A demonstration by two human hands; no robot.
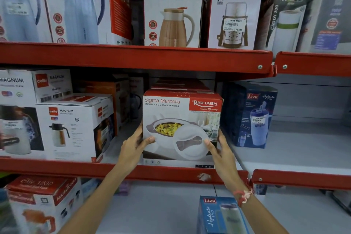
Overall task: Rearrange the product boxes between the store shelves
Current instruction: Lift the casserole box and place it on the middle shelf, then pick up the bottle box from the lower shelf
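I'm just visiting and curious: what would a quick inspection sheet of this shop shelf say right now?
Surface: middle shelf, red front edge, chipped paint near the right end.
Job's things: Sigma Marbella casserole box upright at the shelf front, similar boxes behind it.
Clutter: Cello Magnum boxes to its left, blue Liza box to its right, Good Day flask boxes on the shelf above.
Grippers: left hand and right hand grip the casserole box's lower sides; red-and-white thread on the right wrist.
Cables: nothing seen.
Surroundings: lower shelf with another Liza box and a Murugha box.
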